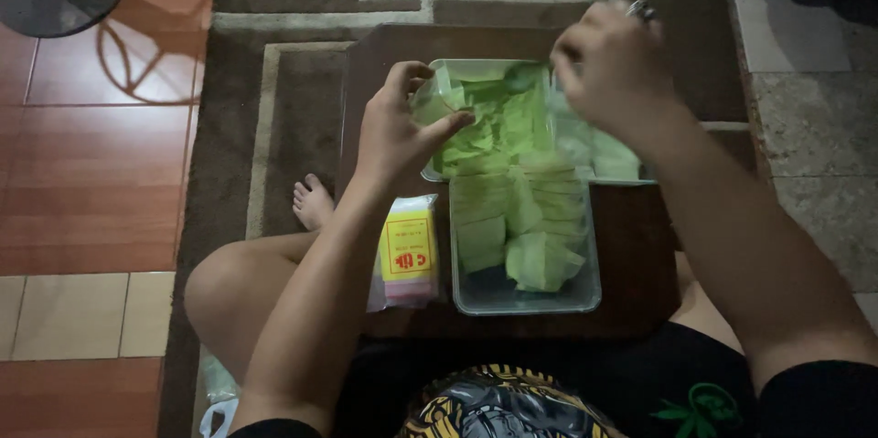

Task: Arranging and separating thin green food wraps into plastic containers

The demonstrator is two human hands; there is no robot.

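Two hands work above the dark wooden bench [631,246]: the left hand [395,132] and right hand [608,63] each pinch a thin, floppy pale-green paper sheet [439,101] over two clear plastic trays [585,296]; light, easily creased, best held by edges.

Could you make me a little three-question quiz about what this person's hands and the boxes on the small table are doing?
1. True or false: both clear boxes hold pale green pieces.
2. Which hand wears a ring? A) left B) right
3. What lies on the table left of the near box?

Key
1. True: the near box and the far box both hold green pieces.
2. B: the right hand; the left hand shows none.
3. A yellow and red packet on the table.
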